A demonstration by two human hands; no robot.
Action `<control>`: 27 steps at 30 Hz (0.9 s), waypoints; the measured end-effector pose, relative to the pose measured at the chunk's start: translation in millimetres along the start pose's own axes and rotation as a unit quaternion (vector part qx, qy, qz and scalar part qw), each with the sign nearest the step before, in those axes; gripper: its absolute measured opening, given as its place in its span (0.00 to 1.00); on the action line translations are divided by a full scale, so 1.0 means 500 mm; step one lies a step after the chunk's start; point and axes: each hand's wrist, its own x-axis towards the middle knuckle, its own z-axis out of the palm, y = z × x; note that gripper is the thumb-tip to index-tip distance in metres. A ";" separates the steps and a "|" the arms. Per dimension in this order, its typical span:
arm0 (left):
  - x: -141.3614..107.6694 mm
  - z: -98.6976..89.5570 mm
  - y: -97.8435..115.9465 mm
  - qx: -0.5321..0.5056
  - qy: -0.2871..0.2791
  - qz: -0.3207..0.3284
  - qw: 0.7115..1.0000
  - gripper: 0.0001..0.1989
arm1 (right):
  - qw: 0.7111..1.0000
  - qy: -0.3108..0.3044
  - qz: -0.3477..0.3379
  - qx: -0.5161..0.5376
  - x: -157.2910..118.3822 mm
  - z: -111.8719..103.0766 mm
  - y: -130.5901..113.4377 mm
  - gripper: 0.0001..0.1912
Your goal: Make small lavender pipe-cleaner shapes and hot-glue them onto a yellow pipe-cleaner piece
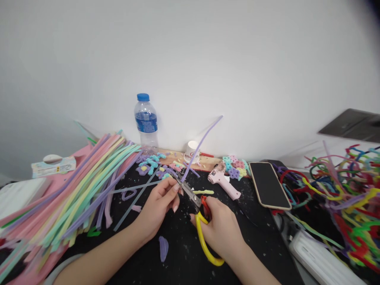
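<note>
Between the fingers of my left hand (162, 201) is the lower end of a purple pipe cleaner (203, 139), which rises up and to the right. My right hand (221, 225) is closed around the scissors (191, 194), whose handles are yellow and red. Their blades reach to the pipe cleaner beside my left fingertips. Whether the blades touch it I cannot tell. Below my hands lies a small folded purple piece (163, 248). A pale yellow piece (203, 192) rests just behind the scissors.
Many pastel pipe cleaners (89, 186) are heaped at left. Behind are a water bottle (146, 120), a paper cup (192, 151) and small flower shapes (234, 164). A pink glue gun (225, 183) and a phone (269, 185) lie right, near tangled pipe cleaners (350, 198) and a white power strip (320, 257).
</note>
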 end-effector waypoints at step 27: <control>0.007 -0.013 0.015 0.249 -0.048 0.039 0.967 0.09 | 0.993 0.112 -0.013 0.024 0.016 -0.011 0.041 0.17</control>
